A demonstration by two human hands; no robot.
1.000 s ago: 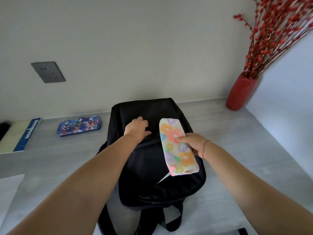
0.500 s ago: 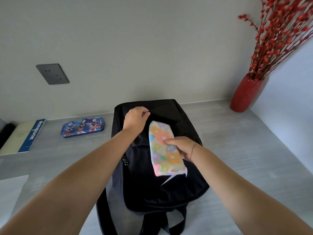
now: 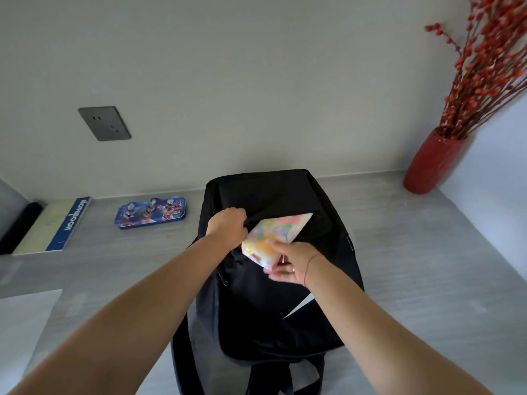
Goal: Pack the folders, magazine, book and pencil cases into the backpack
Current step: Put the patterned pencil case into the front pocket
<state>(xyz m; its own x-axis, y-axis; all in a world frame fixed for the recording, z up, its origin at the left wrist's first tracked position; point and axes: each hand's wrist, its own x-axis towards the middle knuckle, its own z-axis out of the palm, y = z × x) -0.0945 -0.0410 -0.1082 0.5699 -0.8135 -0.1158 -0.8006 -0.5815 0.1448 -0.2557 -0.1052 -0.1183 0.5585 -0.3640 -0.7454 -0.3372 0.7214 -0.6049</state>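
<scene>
A black backpack (image 3: 271,295) lies flat on the grey table with its top toward me. My left hand (image 3: 226,228) grips the edge of its front pocket and pulls the fabric up. My right hand (image 3: 288,262) holds the near end of a flowered soft pencil case (image 3: 273,232), whose far end is tucked under the raised pocket flap. A blue tin pencil case (image 3: 150,212) with cartoon heroes lies on the table to the left of the backpack. Further left lies a book (image 3: 52,225) with a blue spine.
A red vase (image 3: 430,163) with red berry branches stands in the back right corner. A dark wall socket (image 3: 104,123) sits on the wall at left. A white sheet (image 3: 25,317) lies at the near left, and a black object (image 3: 18,226) beside the book.
My left hand moved from resting on the backpack to lifting its pocket edge. My right hand turned the flowered case and pushed its far end into the pocket opening.
</scene>
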